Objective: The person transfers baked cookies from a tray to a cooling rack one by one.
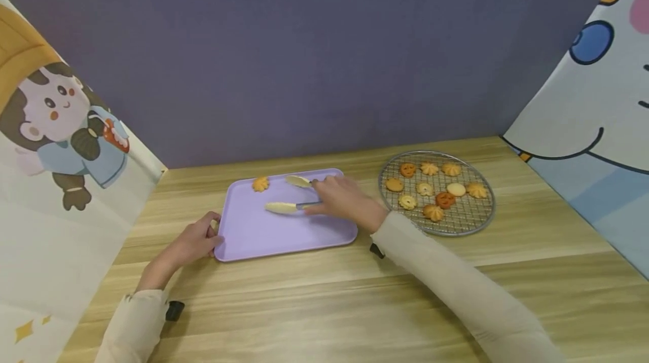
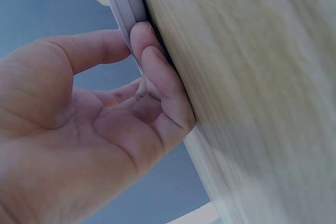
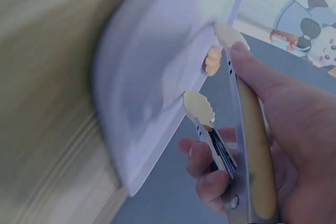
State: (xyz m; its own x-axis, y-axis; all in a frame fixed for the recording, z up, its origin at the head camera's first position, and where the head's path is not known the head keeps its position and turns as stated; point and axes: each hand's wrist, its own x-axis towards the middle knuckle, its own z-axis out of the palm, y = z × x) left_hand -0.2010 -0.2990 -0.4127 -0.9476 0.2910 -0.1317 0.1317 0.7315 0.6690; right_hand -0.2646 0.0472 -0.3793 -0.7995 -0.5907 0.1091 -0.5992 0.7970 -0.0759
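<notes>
A purple tray lies on the table, with one flower-shaped cookie near its far left corner. My left hand grips the tray's left edge; in the left wrist view the thumb is on top of the rim and fingers curl beneath it. Over the tray, my right hand holds a pair of tongs, metal with cream tips. The tongs' arms are spread apart, tips pointing left, nothing between them. In the right wrist view the cookie shows beyond the tips.
Right of the tray stands a round wire cooling rack bearing several cookies of different shapes, some pretzel-like. A dark wall closes off the table's back. Printed cartoon panels flank both sides, one with a chef figure.
</notes>
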